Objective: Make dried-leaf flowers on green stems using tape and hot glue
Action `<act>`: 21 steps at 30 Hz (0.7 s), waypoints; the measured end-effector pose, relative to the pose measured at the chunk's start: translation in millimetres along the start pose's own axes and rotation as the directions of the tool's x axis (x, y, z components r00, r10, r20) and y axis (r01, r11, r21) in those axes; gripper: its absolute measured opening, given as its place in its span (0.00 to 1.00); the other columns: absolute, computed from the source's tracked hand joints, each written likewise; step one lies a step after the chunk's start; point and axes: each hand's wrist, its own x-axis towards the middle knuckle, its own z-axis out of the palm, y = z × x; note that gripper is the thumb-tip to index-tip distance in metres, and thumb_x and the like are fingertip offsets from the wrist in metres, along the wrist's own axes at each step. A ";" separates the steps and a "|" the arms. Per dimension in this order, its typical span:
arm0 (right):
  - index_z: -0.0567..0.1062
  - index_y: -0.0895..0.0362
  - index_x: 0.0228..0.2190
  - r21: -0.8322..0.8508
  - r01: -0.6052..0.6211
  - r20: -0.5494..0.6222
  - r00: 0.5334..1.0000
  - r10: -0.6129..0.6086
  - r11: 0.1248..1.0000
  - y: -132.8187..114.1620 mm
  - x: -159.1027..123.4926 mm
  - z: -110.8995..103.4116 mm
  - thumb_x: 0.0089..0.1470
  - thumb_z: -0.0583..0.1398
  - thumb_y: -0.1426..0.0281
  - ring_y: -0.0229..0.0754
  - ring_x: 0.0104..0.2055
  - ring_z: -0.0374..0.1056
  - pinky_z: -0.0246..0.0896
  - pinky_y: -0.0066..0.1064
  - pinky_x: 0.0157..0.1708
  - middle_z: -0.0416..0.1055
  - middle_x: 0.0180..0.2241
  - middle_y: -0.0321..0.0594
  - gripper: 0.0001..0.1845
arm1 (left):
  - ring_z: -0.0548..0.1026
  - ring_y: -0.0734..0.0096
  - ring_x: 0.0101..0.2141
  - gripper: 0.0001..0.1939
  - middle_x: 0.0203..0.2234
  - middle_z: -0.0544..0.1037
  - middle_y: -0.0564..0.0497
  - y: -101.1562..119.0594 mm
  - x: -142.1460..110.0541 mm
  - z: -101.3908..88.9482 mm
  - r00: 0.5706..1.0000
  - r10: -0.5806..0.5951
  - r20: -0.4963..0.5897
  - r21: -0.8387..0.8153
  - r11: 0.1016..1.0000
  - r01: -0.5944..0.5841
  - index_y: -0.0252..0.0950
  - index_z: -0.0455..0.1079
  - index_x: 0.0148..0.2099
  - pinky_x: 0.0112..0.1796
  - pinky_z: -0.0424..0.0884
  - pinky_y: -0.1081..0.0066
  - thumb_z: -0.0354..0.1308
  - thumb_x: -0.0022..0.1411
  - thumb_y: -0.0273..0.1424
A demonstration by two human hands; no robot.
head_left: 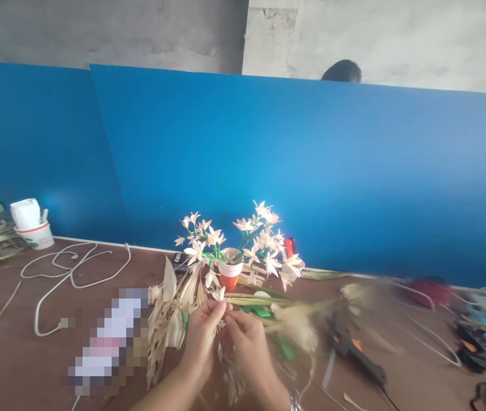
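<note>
My left hand (204,324) and my right hand (245,333) meet low in the middle of the view. Between the thumb and fingers of the left is a small white flower (218,294), its petals pointing up. The right hand's fingers are pinched together right beside it; whatever they hold is hidden. Just behind stands a paper cup (230,269) with an orange lower part, holding green-stemmed cream flowers (264,242). Dried corn husks (178,297) lie to the left of my hands, and pale stalks and husk (296,322) to the right.
A black hot glue gun (356,348) lies on the brown table at right, near cables and tools. Further left are a blurred-out power strip or phone-like object (108,337), a white cable (72,273) and a white tub (35,234). Blue partition (243,160) behind; a person's head (342,71) shows above.
</note>
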 end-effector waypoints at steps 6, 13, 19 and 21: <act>0.66 0.58 0.14 -0.003 -0.026 0.024 0.999 0.026 1.000 -7.3 -2.3 1.4 0.51 0.56 0.57 0.32 0.11 0.54 0.46 0.23 0.12 0.59 0.10 0.31 0.22 | 0.65 0.78 0.14 0.15 0.15 0.69 0.57 -1.9 -1.1 0.3 1.000 0.002 0.028 -0.015 1.000 -0.002 0.35 0.68 0.25 0.15 0.57 0.77 0.67 0.43 0.39; 0.62 0.57 0.11 -0.048 -0.007 0.009 1.000 0.008 0.999 -8.1 -2.3 1.9 0.53 0.54 0.63 0.31 0.13 0.53 0.49 0.24 0.16 0.60 0.09 0.32 0.23 | 0.61 0.80 0.10 0.16 0.13 0.67 0.58 -1.9 -0.1 -0.7 0.999 -0.042 0.017 0.034 0.999 0.042 0.35 0.67 0.25 0.11 0.52 0.77 0.66 0.44 0.42; 0.63 0.57 0.12 -0.113 0.013 0.027 1.000 -0.010 0.994 -5.9 -1.9 -0.2 0.53 0.53 0.65 0.32 0.14 0.55 0.49 0.24 0.18 0.61 0.10 0.33 0.21 | 0.61 0.80 0.10 0.16 0.12 0.65 0.58 -3.5 3.1 -3.1 0.998 -0.058 0.031 0.013 0.998 0.058 0.35 0.68 0.24 0.11 0.53 0.77 0.66 0.44 0.42; 0.63 0.57 0.12 -0.104 -0.022 0.028 0.999 0.025 0.994 -6.0 -2.1 0.3 0.53 0.53 0.64 0.32 0.13 0.54 0.48 0.24 0.16 0.60 0.10 0.32 0.22 | 0.61 0.80 0.10 0.16 0.12 0.66 0.58 -4.2 3.5 -3.6 0.999 -0.041 0.016 0.032 0.999 0.040 0.34 0.68 0.24 0.12 0.54 0.77 0.66 0.44 0.41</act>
